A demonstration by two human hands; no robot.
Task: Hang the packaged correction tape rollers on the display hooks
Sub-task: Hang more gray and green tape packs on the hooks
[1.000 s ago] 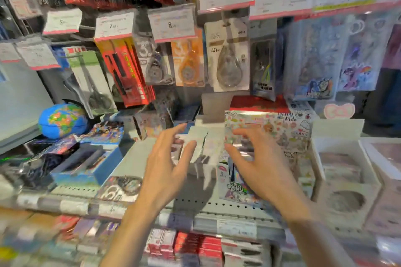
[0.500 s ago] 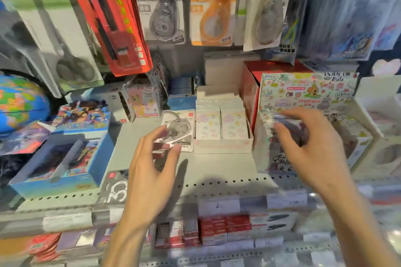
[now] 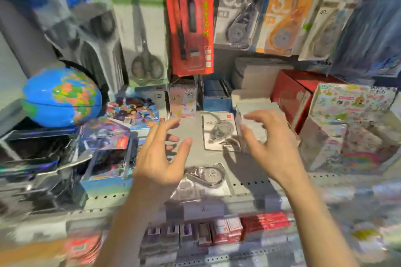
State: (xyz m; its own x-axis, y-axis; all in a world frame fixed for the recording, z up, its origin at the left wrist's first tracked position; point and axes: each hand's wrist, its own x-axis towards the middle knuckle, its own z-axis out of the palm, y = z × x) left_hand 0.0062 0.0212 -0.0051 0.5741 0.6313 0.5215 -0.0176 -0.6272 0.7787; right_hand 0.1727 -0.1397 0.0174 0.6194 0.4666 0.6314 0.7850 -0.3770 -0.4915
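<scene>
Our left hand (image 3: 160, 156) and right hand (image 3: 268, 143) hover spread and holding nothing over the shelf (image 3: 245, 171), one packaged correction tape roller (image 3: 219, 134) lying flat between them and a second one (image 3: 204, 180) nearer us than it, just beside our left wrist. We judge it best to pinch the first pack by its card edge, top hole free for a hook. Right of that pack, an open white box (image 3: 258, 112) holds pale cards, too blurred to identify.
</scene>
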